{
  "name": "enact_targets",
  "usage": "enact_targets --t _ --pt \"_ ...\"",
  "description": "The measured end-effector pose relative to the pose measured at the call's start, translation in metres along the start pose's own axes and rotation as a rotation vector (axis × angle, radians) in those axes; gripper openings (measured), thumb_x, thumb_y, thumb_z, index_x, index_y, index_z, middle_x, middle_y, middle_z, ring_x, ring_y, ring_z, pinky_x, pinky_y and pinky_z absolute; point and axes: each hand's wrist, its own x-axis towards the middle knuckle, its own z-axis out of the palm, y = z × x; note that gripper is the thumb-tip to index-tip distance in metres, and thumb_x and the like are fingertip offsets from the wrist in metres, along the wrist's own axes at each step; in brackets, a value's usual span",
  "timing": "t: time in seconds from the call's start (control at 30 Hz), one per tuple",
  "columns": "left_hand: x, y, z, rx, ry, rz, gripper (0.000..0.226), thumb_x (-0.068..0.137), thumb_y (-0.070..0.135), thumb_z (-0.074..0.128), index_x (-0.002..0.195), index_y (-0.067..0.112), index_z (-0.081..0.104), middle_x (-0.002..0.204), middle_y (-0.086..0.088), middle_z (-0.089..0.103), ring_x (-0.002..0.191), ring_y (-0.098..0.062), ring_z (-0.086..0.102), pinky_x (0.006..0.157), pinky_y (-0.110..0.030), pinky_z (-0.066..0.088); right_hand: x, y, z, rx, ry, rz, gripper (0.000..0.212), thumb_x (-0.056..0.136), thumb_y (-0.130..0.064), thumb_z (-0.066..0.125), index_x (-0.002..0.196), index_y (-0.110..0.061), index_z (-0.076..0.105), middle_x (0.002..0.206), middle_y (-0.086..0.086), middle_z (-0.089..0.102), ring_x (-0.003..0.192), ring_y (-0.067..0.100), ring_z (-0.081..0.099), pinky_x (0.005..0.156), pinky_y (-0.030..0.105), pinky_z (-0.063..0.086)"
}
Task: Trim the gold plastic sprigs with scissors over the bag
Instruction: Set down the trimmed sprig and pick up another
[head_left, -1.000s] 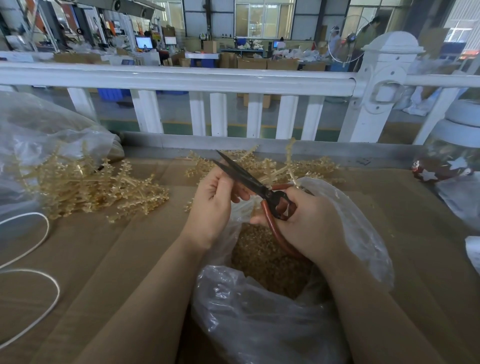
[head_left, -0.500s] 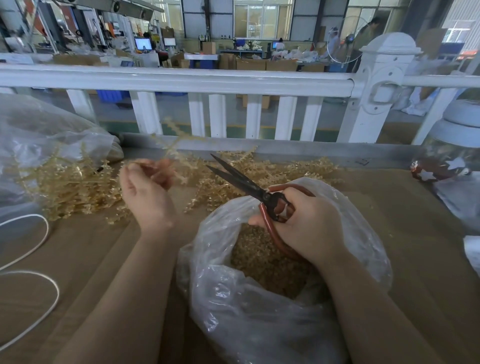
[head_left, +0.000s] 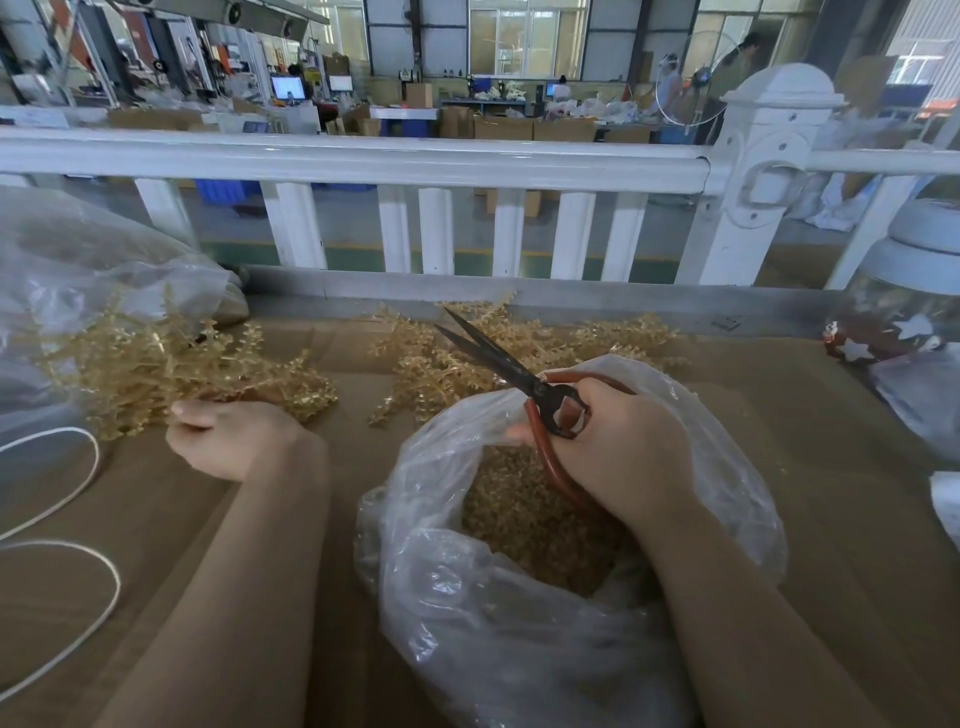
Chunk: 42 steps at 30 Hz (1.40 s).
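BETWEEN CUTS: L HAND AT THE LEFT PILE, SCISSORS WAITING OVER THE BAG

Step in hand (judged): changeover between sprigs. No sprig is at the blades; the L hand is off at the pile, so a cut is not under way.

Item 1, left hand (head_left: 234, 436): on the cardboard table top (head_left: 831, 426), at the near edge of the left pile of gold sprigs (head_left: 156, 374). Fingers curled in and touching the sprig ends. Whether it has one pinched or is only resting against the pile: can't tell, fingertips hidden in the sprigs.

Item 2, right hand (head_left: 618, 457): clenched round the red loop handle of the scissors (head_left: 519, 379), thumb through the small dark ring. Held over the bag mouth.

Item 3, scissors: blades parted, tips pointing up and away, toward the middle pile of sprigs (head_left: 467, 358). Nothing between the blades.

Item 4, clear plastic bag (head_left: 519, 649): stands open in front of the person, just beside the R forearm. Gold trimmings (head_left: 519, 514) lie inside, so the job looks well along.

Item 5, second clear bag (head_left: 62, 270): far left, behind the left pile, apart from the work.

Next move calls for (judged): L hand to have one sprig singled out, bring it across over the open bag, set its stem between the parted blades; R hand then squeezes so offcuts drop inside, not on the cardboard
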Motion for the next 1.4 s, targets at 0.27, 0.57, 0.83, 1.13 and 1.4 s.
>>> enact_targets --t 0.27,0.57,0.83,1.13,1.4 --pt "0.001 0.008 -0.003 0.527 0.023 0.132 0.04 0.106 0.04 0.037 0.139 0.02 0.048 0.141 -0.003 0.041 0.13 -0.017 0.041 0.111 -0.031 0.029 -0.001 -0.002 0.001 0.012 0.03 0.007 0.104 0.065 -0.1 0.005 0.092 -0.025 0.072 0.073 -0.021 0.058 0.063 0.001 0.052 0.063 0.016 0.047" --pt "0.005 0.017 -0.006 0.582 0.046 0.476 0.047 0.087 0.022 0.056 0.134 0.024 0.048 0.141 -0.005 0.04 0.137 -0.019 0.033 0.115 -0.043 0.014 -0.002 -0.002 0.004 0.031 0.05 0.031 0.109 0.062 -0.101 0.001 0.093 -0.025 0.072 0.072 -0.024 0.05 0.057 -0.004 0.043 0.061 0.009 0.035" --pt "-0.028 -0.015 -0.007 0.916 -0.922 0.923 0.012 0.096 0.023 0.058 0.102 0.031 0.063 0.108 0.013 0.06 0.111 -0.019 0.049 0.099 -0.036 0.02 -0.001 -0.001 0.002 -0.012 -0.001 0.062 0.079 0.067 -0.092 0.027 0.089 -0.028 0.068 0.071 -0.021 0.054 0.061 0.0 0.049 0.064 0.016 0.046" --pt "-0.034 -0.032 -0.006 1.47 -1.265 1.048 0.042 0.1 0.03 0.04 0.137 0.047 0.049 0.142 -0.002 0.038 0.133 -0.027 0.029 0.114 -0.051 0.012 0.0 0.002 0.005 -0.035 0.011 0.104 0.035 0.08 -0.063 0.043 0.083 -0.03 0.054 0.073 -0.017 0.053 0.058 -0.002 0.044 0.058 0.006 0.027" --pt "-0.031 -0.028 -0.012 1.226 -1.153 0.968 0.014 0.096 0.02 0.057 0.105 0.029 0.062 0.127 0.004 0.056 0.122 -0.023 0.047 0.109 -0.05 0.023 0.0 -0.001 0.001 0.01 0.055 0.126 0.049 0.081 -0.061 0.05 0.098 -0.018 0.067 0.075 -0.018 0.049 0.063 0.001 0.044 0.058 0.006 0.026"
